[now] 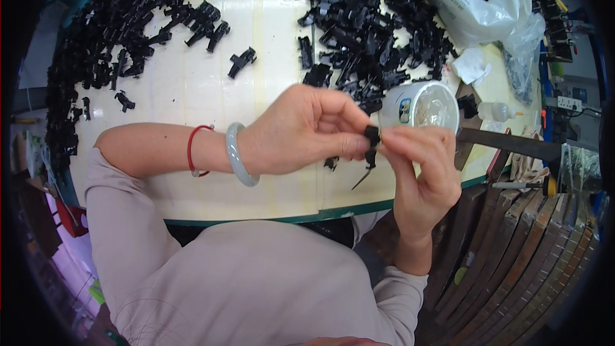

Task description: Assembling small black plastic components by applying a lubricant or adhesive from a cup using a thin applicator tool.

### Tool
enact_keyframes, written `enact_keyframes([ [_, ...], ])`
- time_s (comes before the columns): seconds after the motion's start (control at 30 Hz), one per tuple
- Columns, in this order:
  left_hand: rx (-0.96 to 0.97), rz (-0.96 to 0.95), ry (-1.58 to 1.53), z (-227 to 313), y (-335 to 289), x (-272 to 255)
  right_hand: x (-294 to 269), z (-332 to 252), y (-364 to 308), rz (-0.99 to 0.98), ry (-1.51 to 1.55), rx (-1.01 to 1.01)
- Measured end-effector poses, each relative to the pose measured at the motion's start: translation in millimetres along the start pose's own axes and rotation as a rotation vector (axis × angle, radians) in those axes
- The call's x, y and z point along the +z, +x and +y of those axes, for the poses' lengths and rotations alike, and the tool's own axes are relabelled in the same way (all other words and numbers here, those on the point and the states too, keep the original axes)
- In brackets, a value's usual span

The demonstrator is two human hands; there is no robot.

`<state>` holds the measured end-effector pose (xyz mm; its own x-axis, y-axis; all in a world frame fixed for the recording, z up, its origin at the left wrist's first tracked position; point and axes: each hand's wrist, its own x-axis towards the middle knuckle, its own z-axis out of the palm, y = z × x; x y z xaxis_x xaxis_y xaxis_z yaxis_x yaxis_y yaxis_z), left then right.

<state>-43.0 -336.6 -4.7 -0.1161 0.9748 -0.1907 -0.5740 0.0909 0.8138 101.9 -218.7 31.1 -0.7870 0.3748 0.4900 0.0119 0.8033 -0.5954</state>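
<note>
Pinched tight btwn left hand (301, 131) & right hand (419, 166) fingertips: small black plastic clip (372, 136), held over table edge, w/ white cup (419, 107) just behind, so could slip & drop.

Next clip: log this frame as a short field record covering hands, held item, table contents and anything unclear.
left hand: left hand pinches the small black plastic part from the left
right hand: right hand grips the same part with its fingertips
wrist: red cord and pale bangle on the left wrist
table: cream table, black parts in a left pile and a centre pile
nearby: white tub, clear plastic bag
unclear: thin piece hanging below the part
</note>
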Motion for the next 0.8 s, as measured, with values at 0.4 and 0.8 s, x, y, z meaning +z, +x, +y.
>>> enact_keyframes([
  [0.4, -0.177, 0.327, 0.405, 43.1, -33.9, -39.0, 11.7, -11.3, -45.9, -0.01, -0.142, -0.036],
  [0.8, 0.157, 0.582, 1.526, 47.3, -68.2, -58.5, 25.4, 7.5, -62.6, -0.081, -0.21, -0.036],
])
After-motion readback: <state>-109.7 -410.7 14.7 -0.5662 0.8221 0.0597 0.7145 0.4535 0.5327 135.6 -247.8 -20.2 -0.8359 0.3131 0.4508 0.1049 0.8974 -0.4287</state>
